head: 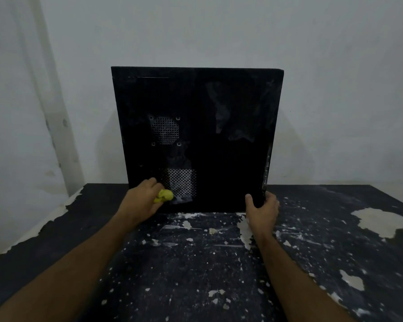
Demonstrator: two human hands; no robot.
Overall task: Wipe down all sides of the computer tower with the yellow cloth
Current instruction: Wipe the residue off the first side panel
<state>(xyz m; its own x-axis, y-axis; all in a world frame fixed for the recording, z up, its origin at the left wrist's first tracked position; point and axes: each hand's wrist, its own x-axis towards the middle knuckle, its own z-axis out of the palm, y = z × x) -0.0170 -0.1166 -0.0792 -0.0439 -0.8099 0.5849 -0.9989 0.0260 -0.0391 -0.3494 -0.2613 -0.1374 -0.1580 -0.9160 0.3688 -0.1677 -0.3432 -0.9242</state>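
The black computer tower (219, 112) stands upright on the table, its broad side panel facing me with two perforated vents and dusty smears. My left hand (141, 199) grips the balled-up yellow cloth (164, 196) and presses it against the panel's lower left, beside the square vent. My right hand (263, 206) clasps the tower's lower right corner, thumb on the side panel and fingers curled round the front edge.
The tower rests on a dark table (196, 263) whose surface is peeling in pale patches. A white wall (335, 89) rises close behind the tower. The table's left edge (44, 226) runs diagonally toward the wall corner.
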